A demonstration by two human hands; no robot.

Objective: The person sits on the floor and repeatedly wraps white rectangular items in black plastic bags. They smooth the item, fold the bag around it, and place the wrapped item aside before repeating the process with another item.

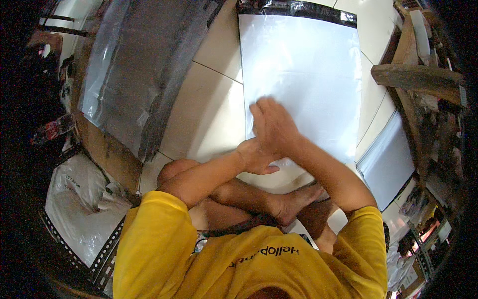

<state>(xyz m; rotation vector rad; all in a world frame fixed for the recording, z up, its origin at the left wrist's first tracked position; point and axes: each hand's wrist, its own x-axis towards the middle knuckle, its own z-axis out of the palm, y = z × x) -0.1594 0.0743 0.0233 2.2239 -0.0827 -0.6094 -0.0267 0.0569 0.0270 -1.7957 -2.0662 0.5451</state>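
One large white plastic mailer bag (303, 74) with a black adhesive strip along its far edge lies flat on the pale tiled floor (209, 114), filling the picture from centre to twelve o'clock. Two hands (264, 139) meet on its near end, crossed at the wrists: the right hand (273, 125) lies flat, fingers spread, pressing the bag, while the left hand (255, 158) sits under it, flat too, its thumb pointing to three o'clock. Neither grips anything. The bag's near edge is hidden beneath the hands and forearms.

At ten o'clock one stack of grey plastic bags (129, 74) rests on a brown cardboard sheet (107, 149); how many bags it holds cannot be told. At four o'clock a second white flat bag (391, 162) is partly cut off by the wooden furniture (418, 77) at two o'clock. At eight o'clock lies one crumpled white sack (74, 199) beside a slotted metal strip (107, 254). The person's crossed bare legs (259, 199) and yellow shirt (199, 259) fill six o'clock.
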